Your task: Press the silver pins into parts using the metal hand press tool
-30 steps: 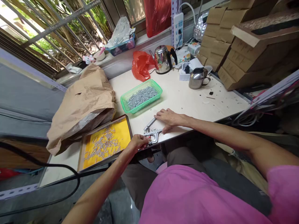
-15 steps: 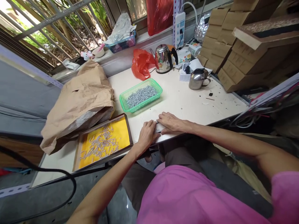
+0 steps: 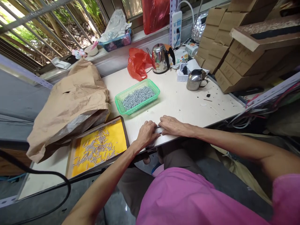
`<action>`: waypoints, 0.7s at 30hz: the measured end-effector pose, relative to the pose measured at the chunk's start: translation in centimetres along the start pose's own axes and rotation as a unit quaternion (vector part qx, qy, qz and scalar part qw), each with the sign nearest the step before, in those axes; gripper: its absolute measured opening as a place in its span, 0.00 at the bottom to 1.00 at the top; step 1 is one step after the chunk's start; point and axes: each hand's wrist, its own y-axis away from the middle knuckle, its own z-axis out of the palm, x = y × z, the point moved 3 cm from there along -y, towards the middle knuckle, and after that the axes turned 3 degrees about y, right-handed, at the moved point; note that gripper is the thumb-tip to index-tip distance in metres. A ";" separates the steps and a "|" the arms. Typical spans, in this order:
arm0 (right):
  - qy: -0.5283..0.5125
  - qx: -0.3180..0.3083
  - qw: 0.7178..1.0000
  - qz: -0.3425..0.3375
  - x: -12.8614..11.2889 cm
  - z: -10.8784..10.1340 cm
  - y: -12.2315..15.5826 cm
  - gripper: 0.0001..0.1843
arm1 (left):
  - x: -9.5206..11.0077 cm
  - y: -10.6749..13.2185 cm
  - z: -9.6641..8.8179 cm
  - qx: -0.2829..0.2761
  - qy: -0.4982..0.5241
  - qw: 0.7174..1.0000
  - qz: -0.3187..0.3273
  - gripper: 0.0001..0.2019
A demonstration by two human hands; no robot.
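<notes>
My left hand (image 3: pixel 146 134) and my right hand (image 3: pixel 171 125) meet at the front edge of the pale table (image 3: pixel 182 100). Both are closed over a metal hand tool (image 3: pixel 159 128), of which only a sliver shows between them. The left hand's fingers curl over its near end. The right hand's fingers lie along the far end with the thumb under. A green basket (image 3: pixel 140 107) of small metal pins stands just behind my hands. To the left lies a yellow-lined tray (image 3: pixel 118 132) with several loose pins.
A crumpled brown paper bag (image 3: pixel 70 100) fills the table's left side. A steel kettle (image 3: pixel 159 57), a red plastic bag (image 3: pixel 137 62) and a steel mug (image 3: pixel 195 79) stand at the back. Cardboard boxes (image 3: pixel 222 37) are stacked at the right. A black cable (image 3: pixel 47 178) loops at the lower left.
My left hand moved from the table edge up onto the tool, which was plainly visible before and is covered now. My right hand shifted slightly toward it.
</notes>
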 end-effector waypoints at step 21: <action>-0.035 0.091 0.995 -0.016 5.3 0.1 -4.2 0.09 | 5.9 4.5 3.1 0.093 0.112 0.988 0.053 0.19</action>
